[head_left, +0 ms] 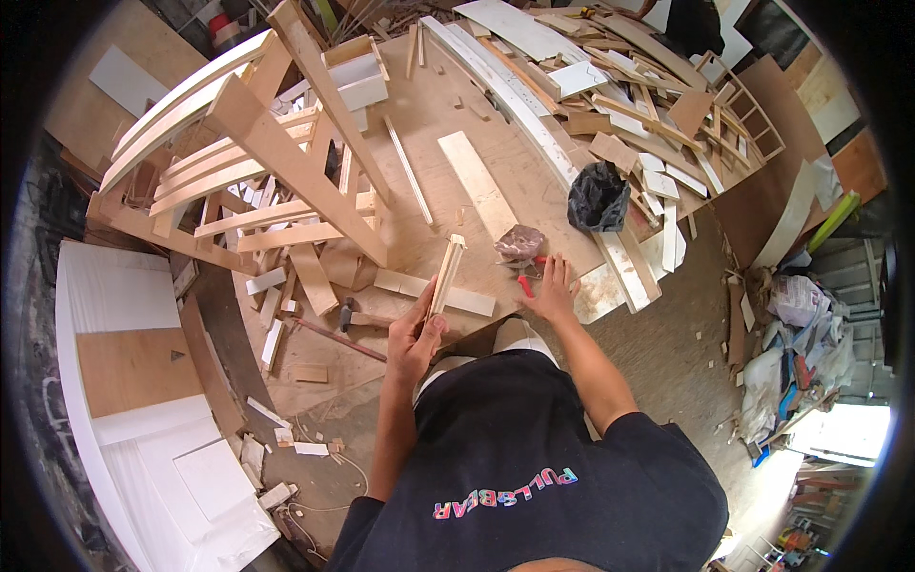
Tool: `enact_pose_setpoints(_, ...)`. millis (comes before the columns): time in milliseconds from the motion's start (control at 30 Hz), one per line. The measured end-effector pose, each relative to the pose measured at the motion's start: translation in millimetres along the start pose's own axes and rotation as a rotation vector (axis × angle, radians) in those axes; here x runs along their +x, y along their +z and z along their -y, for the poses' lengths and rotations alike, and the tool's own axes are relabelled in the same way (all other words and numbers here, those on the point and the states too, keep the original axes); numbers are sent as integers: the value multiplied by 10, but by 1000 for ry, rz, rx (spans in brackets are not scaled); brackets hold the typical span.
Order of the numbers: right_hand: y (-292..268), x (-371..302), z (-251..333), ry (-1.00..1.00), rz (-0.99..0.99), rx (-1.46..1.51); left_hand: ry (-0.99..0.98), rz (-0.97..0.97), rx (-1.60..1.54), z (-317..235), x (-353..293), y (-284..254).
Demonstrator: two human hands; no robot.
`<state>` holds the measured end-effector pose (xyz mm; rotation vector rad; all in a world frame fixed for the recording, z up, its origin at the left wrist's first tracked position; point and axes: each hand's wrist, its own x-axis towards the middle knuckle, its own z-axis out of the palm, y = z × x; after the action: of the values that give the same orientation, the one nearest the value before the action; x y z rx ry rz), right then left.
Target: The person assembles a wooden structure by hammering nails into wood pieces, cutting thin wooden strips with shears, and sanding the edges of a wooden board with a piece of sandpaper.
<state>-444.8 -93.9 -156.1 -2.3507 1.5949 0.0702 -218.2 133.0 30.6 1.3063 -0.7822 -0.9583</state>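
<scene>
Wooden strips [444,276] sit clenched in your left hand [412,341]; your open right hand [551,296] reaches toward red-handled pliers [525,283], mid-frame.

Wood strip [445,275]: short, pale, unfinished, held nearly upright with its top end tilted slightly right, lower end clamped in the left hand [415,338] above the plywood. Pliers [525,282]: red-handled, lying flat on the plywood beside a crumpled bag, the right hand [553,296] resting partly over them.
</scene>
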Motion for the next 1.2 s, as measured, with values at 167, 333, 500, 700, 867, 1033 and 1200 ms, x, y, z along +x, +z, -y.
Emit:
enact_pose_setpoints(167, -114, 113, -116, 6, 38, -58, -45, 5, -28, -8, 225, 200)
enact_pose_setpoints(333, -390, 269, -233, -93, 69, -48, -82, 11, -25, 27, 480, 302)
enact_pose_setpoints(500, -591, 92, -421, -15, -122, 213, -62, 10, 49, -41, 689, 446)
enact_pose_setpoints(700, -1400, -260, -416, -16, -375, 606, 42, -24, 327, -166, 905, 752)
enact_pose_setpoints(867, -2209, -166, -76, -288, -614, 477, 95, 8, 435, -307, 1040, 1060)
enact_pose_setpoints(1033, -2555, 39, 51, -428, -708, 441, 199, 21, 448, -327, 1130, 1271)
enact_pose_setpoints(1200, -2555, 143, 57, -481, -737, 467, 165, 15, 387, -348, 1146, 1356)
